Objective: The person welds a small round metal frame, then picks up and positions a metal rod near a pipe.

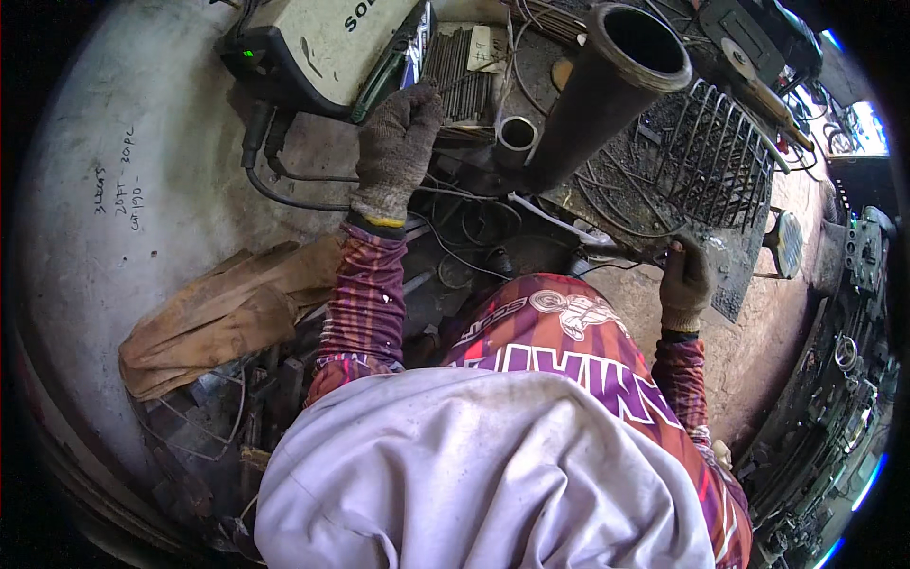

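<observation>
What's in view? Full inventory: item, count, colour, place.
Boxy machine: 1, cream and black, upper left
Cables: several, mostly black, below machine and centre
Packet: 1, silver and blue, just above left hand
Thin rods: many, grey, top centre
Large pipe: 1, dark, upper centre
Short pipe: 1, grey, left of large pipe
Metal grid: 1, dark, upper right
Brown cloth: 1, left
Right-rim clutter: count unclear, mostly dark
Pale cloth: 1, lilac, bottom centre
Shirt: 1, maroon, patterned, centre
Left hand: 1, grey-brown glove, upper centre-left
Right hand: 1, brownish glove, right of centre
</observation>
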Demonstrator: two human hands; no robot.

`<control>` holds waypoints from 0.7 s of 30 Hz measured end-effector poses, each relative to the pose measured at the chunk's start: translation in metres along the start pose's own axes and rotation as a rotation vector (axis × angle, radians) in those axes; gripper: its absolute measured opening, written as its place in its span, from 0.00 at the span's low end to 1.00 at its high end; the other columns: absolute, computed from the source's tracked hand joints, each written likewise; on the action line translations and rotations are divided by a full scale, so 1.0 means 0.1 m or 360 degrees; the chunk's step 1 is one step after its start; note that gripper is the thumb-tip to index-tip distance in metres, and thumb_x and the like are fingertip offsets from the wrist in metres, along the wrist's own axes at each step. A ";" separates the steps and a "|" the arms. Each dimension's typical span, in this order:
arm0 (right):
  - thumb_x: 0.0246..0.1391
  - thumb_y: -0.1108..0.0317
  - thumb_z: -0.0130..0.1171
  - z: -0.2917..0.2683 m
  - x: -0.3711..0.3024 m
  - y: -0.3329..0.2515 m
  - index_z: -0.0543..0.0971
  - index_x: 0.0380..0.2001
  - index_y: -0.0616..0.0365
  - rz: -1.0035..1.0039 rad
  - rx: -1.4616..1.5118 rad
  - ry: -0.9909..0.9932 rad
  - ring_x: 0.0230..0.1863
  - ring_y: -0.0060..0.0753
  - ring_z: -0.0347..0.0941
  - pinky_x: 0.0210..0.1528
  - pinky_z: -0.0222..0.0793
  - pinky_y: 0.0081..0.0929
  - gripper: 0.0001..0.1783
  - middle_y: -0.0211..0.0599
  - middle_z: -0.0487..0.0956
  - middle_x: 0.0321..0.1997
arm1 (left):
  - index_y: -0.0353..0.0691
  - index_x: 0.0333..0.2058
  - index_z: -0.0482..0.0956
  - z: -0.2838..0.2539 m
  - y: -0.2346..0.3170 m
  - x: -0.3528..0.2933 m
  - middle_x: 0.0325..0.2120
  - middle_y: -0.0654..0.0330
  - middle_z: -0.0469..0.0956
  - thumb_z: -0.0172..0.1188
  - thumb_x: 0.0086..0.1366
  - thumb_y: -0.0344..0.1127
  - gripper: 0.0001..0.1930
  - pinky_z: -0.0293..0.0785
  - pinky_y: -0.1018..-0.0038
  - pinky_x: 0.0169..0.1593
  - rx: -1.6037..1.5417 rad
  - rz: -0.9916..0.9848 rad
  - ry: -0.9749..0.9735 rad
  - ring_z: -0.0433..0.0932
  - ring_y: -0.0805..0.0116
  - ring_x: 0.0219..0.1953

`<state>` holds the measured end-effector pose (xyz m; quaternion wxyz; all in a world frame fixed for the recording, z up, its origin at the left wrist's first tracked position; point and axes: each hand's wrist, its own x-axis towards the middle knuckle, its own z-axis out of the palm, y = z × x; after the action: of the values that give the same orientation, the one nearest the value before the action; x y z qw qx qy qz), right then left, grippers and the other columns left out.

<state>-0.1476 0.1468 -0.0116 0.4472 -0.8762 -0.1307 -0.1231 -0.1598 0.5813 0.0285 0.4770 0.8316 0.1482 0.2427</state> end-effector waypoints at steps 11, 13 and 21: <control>0.60 0.69 0.62 0.01 0.02 0.07 0.82 0.37 0.60 0.0020 -0.0101 0.0074 0.31 0.31 0.80 0.35 0.74 0.28 0.07 0.39 0.83 0.30 | 0.39 0.50 0.80 0.04 0.37 0.18 0.41 0.53 0.83 0.63 0.66 0.40 0.17 0.77 0.68 0.50 0.0650 0.0178 -0.0193 0.82 0.60 0.46; 0.57 0.67 0.63 -0.03 0.05 -0.02 0.83 0.37 0.57 -0.0127 -0.0465 0.0061 0.31 0.41 0.81 0.34 0.74 0.33 0.07 0.43 0.82 0.30 | 0.39 0.48 0.80 0.10 0.67 0.35 0.44 0.48 0.82 0.60 0.66 0.42 0.16 0.77 0.62 0.52 0.0938 0.0335 -0.0327 0.81 0.52 0.48; 0.54 0.66 0.64 -0.02 0.14 -0.09 0.82 0.35 0.53 -0.0276 -0.0512 0.0077 0.31 0.50 0.79 0.33 0.74 0.38 0.06 0.42 0.81 0.30 | 0.43 0.48 0.81 0.49 0.08 0.92 0.44 0.49 0.82 0.54 0.67 0.51 0.20 0.75 0.53 0.53 0.1291 -0.0011 -0.0622 0.79 0.44 0.50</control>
<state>-0.1380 0.1518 0.0003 0.2921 -0.9186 -0.1737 -0.2016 -0.0562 0.5860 0.0385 0.1322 0.9811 0.1414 0.0018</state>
